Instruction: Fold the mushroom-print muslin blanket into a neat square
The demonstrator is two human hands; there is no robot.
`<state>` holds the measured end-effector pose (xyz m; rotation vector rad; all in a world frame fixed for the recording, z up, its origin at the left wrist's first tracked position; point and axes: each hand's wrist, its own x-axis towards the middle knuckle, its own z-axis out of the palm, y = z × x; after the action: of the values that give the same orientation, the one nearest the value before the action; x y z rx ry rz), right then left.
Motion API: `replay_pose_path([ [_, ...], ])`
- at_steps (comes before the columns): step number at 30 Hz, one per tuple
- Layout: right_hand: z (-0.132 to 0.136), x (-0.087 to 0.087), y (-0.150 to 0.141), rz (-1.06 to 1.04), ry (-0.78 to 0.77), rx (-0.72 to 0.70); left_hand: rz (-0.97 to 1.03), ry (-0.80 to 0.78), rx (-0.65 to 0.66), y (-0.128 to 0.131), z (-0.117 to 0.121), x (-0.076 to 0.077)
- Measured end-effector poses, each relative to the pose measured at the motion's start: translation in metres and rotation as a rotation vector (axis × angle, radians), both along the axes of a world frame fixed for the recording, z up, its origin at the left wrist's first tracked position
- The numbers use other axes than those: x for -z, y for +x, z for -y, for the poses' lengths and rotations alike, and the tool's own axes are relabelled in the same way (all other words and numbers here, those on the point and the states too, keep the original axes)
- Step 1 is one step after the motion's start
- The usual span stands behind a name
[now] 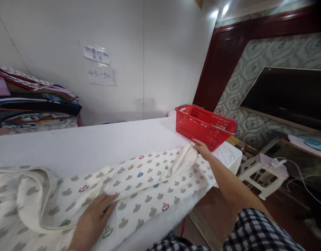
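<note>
A long white cloth (150,181) printed with grey and coloured mushroom-like shapes lies across the white-covered table. It looks like a garment or wrap, but the exact kind is unclear. My left hand (96,216) pinches the cloth's edge near the middle, thumb and fingers closed around it. At the far right end my right hand (202,150) grips a plain cream part of the cloth, which is folded back over the print. On the left a bound edge curls in a wide loop, and the cloth there is rumpled.
A red plastic basket (202,127) with metal handles stands at the table's right end, just beyond my right hand. Stacked folded fabrics (35,101) sit at the back left. Paper signs (102,75) hang on the wall. A plastic stool (267,170) with cables stands at right.
</note>
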<state>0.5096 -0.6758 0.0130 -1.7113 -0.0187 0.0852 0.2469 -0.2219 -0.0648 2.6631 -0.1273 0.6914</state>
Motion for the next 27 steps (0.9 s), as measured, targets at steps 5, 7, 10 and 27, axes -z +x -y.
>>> replay_pose_path([
  [5, 0.008, 0.005, -0.015, -0.209, -0.103, 0.025, -0.038, -0.012, -0.028, 0.0, 0.002, -0.003],
  [7, 0.013, 0.011, -0.029, -0.279, -0.129, 0.012, -0.043, -0.016, -0.022, 0.0, 0.002, -0.002],
  [10, 0.016, 0.018, -0.048, -0.338, -0.141, 0.014, -0.056, -0.015, -0.013, 0.0, 0.001, -0.001],
  [27, -0.037, 0.001, -0.051, -0.22, -0.006, -0.038, -0.052, -0.089, 0.0, -0.001, 0.004, -0.006],
])
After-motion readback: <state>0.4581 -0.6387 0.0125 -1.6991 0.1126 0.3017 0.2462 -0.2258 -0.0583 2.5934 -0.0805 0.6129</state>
